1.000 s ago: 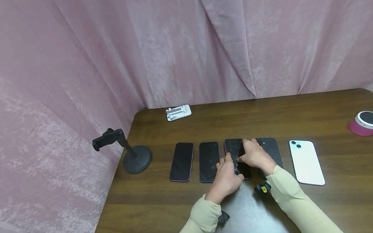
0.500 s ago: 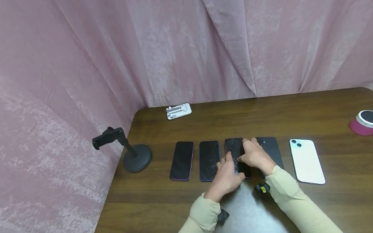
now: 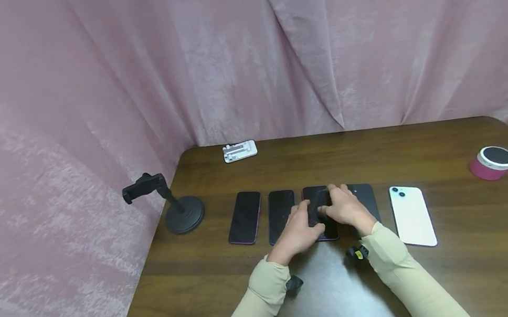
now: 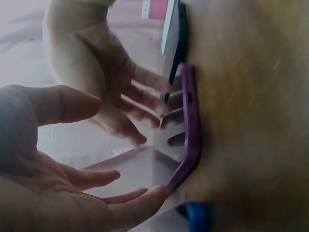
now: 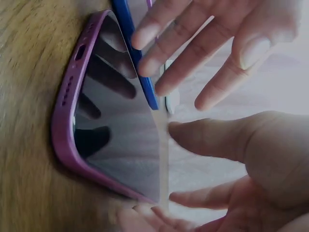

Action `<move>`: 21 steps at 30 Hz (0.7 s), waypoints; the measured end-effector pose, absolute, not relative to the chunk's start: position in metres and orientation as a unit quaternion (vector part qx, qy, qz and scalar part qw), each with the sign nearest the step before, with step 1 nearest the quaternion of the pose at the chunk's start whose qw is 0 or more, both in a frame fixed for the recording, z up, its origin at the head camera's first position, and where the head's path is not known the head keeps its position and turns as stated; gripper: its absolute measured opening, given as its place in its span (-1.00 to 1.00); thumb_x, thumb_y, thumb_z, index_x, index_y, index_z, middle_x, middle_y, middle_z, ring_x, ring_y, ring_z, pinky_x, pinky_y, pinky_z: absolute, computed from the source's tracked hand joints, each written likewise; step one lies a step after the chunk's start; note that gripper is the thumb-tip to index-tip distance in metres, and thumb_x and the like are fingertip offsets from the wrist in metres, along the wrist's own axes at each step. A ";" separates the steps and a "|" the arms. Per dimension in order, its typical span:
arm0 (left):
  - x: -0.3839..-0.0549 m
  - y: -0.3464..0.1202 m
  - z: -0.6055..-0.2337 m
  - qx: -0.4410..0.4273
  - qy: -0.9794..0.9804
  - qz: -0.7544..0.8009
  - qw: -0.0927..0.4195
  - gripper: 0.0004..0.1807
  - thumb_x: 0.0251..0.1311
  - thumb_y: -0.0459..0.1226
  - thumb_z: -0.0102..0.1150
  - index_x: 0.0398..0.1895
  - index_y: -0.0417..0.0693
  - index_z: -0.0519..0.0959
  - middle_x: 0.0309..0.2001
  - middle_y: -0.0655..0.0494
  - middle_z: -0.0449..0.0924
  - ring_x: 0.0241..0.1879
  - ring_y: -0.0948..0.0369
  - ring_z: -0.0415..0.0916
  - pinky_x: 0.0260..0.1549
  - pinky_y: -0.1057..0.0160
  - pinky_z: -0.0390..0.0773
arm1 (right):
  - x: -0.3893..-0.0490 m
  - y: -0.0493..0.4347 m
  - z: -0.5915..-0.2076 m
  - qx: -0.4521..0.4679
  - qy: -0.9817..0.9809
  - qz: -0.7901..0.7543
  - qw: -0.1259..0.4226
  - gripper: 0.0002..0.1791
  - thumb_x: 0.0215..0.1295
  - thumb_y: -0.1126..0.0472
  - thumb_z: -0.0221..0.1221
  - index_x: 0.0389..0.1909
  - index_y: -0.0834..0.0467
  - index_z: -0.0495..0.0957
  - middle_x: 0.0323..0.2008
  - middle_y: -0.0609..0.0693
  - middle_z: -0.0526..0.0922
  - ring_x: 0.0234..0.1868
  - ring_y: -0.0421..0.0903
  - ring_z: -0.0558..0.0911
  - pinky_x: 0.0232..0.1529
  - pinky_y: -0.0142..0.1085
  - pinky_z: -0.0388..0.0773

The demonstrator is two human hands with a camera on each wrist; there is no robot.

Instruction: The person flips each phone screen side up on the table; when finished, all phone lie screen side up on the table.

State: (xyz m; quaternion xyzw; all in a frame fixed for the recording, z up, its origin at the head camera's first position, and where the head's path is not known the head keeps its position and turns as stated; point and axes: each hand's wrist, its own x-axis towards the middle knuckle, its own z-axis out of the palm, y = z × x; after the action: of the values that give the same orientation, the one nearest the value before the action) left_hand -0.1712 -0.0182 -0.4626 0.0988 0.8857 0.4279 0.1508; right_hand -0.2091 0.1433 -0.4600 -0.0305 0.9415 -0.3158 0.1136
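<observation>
A dark-screened phone with a pinkish-purple frame (image 3: 316, 205) (image 4: 190, 106) (image 5: 126, 126) lies face up on the table (image 3: 232, 288). My left hand (image 3: 297, 231) is at its left side, fingers extended and thumb apart. One left fingertip meets or nearly meets the phone's edge in the left wrist view. From the right, my right hand (image 3: 347, 209) reaches over the same phone, thumb and fingers spread. Whether the right fingertips touch the phone is unclear. Hands and their reflections show in the glossy screen. Parts of the phone are hidden under the hands.
Left of it lie a blue-edged phone (image 3: 281, 210) and another dark phone (image 3: 245, 218). On the right are a dark-backed phone (image 3: 366, 198), partly covered, and a white phone (image 3: 413, 217). A black phone stand (image 3: 185, 214), white folded holder (image 3: 240, 151) and pink-white round device (image 3: 491, 163) surround them.
My left hand has shifted slightly left and away from me, its fingertips now closer to the phone's left edge. The right hand stays nearly in place. The whole head view has shifted slightly.
</observation>
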 end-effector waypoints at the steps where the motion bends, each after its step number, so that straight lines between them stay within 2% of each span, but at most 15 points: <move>1: -0.174 -0.020 -0.462 0.101 0.886 0.429 0.146 -0.24 0.30 -0.24 0.21 0.52 -0.24 0.18 0.36 -0.27 0.27 0.34 -0.10 0.28 0.23 -0.08 0.37 | -0.209 0.144 -0.459 -0.035 0.942 -0.316 0.108 -0.34 0.36 0.16 0.27 0.32 0.47 0.32 -0.01 0.37 0.43 -0.09 0.22 0.47 -0.10 0.09 0.50; 4: -0.180 -0.023 -0.461 0.110 0.888 0.427 0.131 -0.29 0.31 -0.25 0.21 0.48 -0.23 0.23 0.30 -0.25 0.33 0.25 -0.07 0.35 0.18 -0.05 0.42 | -0.211 0.148 -0.458 -0.060 0.939 -0.327 0.083 -0.36 0.40 0.15 0.23 0.32 0.46 0.33 0.01 0.36 0.46 -0.07 0.22 0.51 -0.10 0.07 0.53; 7: -0.188 -0.024 -0.459 0.129 0.884 0.436 0.111 -0.32 0.32 -0.27 0.21 0.47 -0.24 0.25 0.27 -0.24 0.37 0.23 -0.07 0.41 0.16 -0.03 0.46 | -0.214 0.154 -0.455 -0.088 0.929 -0.355 0.057 -0.39 0.42 0.17 0.21 0.33 0.46 0.33 0.11 0.40 0.47 0.05 0.28 0.56 -0.02 0.11 0.56; 13: -0.201 -0.020 -0.457 0.167 0.863 0.474 0.058 -0.23 0.24 -0.27 0.31 0.48 -0.19 0.22 0.27 -0.14 0.40 0.20 -0.03 0.45 0.06 0.04 0.54 | -0.219 0.170 -0.449 -0.121 0.909 -0.397 0.015 -0.45 0.42 0.20 0.21 0.29 0.43 0.38 0.19 0.41 0.49 0.13 0.32 0.57 0.07 0.17 0.51; 21: -0.209 -0.009 -0.455 0.185 0.845 0.495 0.076 -0.09 0.15 -0.25 0.42 0.53 -0.14 0.15 0.35 -0.20 0.32 0.24 -0.08 0.40 0.02 0.08 0.57 | -0.222 0.191 -0.446 -0.116 0.906 -0.408 0.010 -0.38 0.38 0.20 0.26 0.33 0.43 0.33 0.23 0.43 0.46 0.18 0.36 0.53 0.11 0.19 0.49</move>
State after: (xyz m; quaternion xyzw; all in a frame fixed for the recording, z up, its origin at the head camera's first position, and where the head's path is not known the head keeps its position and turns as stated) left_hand -0.2087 -0.0091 -0.4554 0.1853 0.8452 0.4955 0.0760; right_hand -0.2221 0.1914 -0.4456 -0.1158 0.9057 -0.4077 0.0096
